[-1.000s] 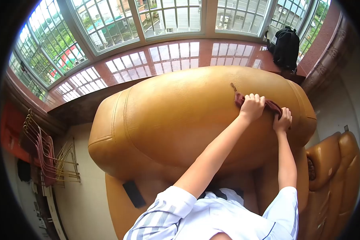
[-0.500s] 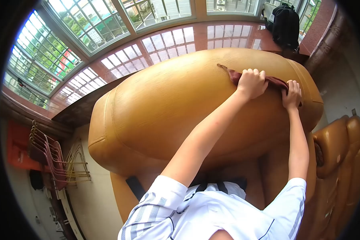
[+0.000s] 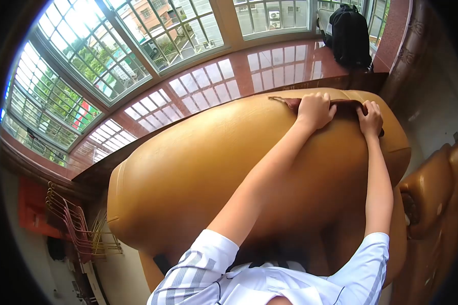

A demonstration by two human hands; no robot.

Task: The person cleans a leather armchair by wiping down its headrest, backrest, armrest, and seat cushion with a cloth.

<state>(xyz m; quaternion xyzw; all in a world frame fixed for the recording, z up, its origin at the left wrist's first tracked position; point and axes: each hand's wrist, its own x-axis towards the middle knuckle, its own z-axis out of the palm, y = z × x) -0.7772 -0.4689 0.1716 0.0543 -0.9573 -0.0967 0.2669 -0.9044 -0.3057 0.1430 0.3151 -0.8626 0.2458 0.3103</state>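
Observation:
A tan leather sofa backrest (image 3: 198, 162) fills the middle of the head view. Near its far upper edge, towards the right end, lies a dark red-brown cloth (image 3: 347, 103), bunched into a narrow strip. My left hand (image 3: 314, 111) is closed over the cloth's left part, and a thin, frayed-looking end sticks out beyond it. The right end is under my right hand (image 3: 370, 120), whose fingers curl over it. Both hands press the cloth against the leather. What lies beneath my palms is hidden.
Beyond the backrest runs a glossy reddish window ledge (image 3: 239, 71) under barred windows, with a black backpack (image 3: 348, 38) on it at the right. Clothes hangers (image 3: 74, 218) hang at the lower left. Another tan leather seat (image 3: 435, 188) stands at the right.
My view has tilted towards the windows. Both hands, still holding the cloth, have slid farther up the backrest, closer to its far edge.

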